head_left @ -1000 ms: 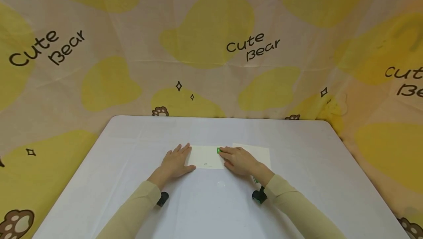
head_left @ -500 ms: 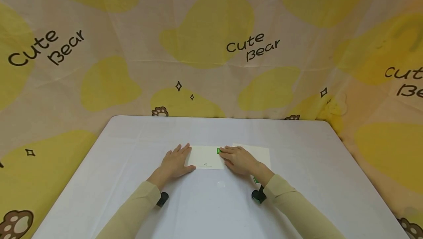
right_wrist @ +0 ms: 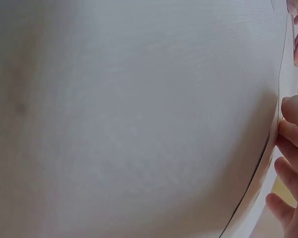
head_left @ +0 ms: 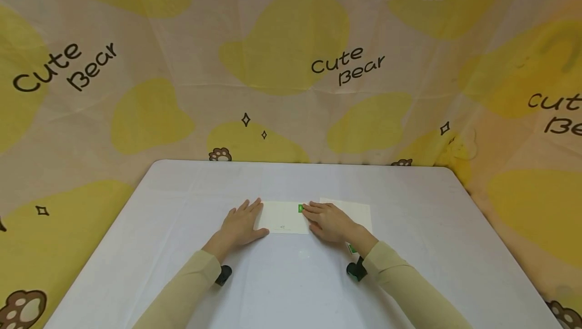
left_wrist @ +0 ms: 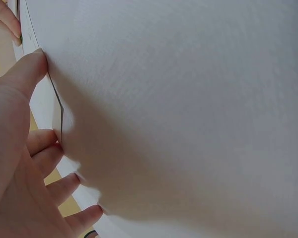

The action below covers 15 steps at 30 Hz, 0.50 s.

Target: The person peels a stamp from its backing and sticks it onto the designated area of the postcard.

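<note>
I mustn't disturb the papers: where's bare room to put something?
Free: table left of the left hand, right of the right paper, along its far edge, and between the sleeves. Crowded: from the left hand across the left paper and right hand to the right paper.

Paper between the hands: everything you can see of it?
The paper looks thin, cream-white and straight-edged, lying flat on the white table. Tiny, unreadable print sits by its near edge; a green patch shows by its far edge. The left hand, fingers spread, touches its left end; the right hand hides its right end.
</note>
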Motion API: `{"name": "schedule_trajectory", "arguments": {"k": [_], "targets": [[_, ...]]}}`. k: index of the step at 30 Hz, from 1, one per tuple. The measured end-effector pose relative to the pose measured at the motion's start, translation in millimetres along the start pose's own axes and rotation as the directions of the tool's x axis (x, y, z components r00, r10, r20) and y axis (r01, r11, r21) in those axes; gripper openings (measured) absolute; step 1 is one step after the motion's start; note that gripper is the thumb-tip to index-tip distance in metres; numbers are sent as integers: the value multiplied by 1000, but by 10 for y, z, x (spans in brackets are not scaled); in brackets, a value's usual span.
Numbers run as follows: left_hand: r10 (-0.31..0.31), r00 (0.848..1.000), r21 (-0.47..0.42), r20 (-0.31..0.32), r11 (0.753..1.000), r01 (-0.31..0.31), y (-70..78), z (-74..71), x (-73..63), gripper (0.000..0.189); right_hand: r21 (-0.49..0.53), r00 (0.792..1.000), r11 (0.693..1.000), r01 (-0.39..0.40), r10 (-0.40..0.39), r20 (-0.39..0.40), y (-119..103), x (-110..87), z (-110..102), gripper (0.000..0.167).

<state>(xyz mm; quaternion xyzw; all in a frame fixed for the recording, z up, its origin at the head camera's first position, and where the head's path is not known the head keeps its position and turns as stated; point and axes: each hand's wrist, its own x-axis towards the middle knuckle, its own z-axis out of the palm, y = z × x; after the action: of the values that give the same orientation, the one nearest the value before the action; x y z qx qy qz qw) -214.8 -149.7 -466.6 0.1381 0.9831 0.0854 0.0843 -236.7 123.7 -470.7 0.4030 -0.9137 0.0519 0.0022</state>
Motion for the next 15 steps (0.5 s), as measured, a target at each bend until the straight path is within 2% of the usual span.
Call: {"name": "schedule_trajectory", "arguments": {"k": [10, 15], "targets": [[-4, 1000, -18, 8, 1000, 4, 10, 8, -9, 81, 4, 1000, 1000, -2, 2, 4, -7, -13, -33, 46], [-1, 1000, -45, 23, 999, 2, -2, 5, -17, 80, 34, 1000, 999, -14, 14, -19, -45, -11, -55, 44]]}}
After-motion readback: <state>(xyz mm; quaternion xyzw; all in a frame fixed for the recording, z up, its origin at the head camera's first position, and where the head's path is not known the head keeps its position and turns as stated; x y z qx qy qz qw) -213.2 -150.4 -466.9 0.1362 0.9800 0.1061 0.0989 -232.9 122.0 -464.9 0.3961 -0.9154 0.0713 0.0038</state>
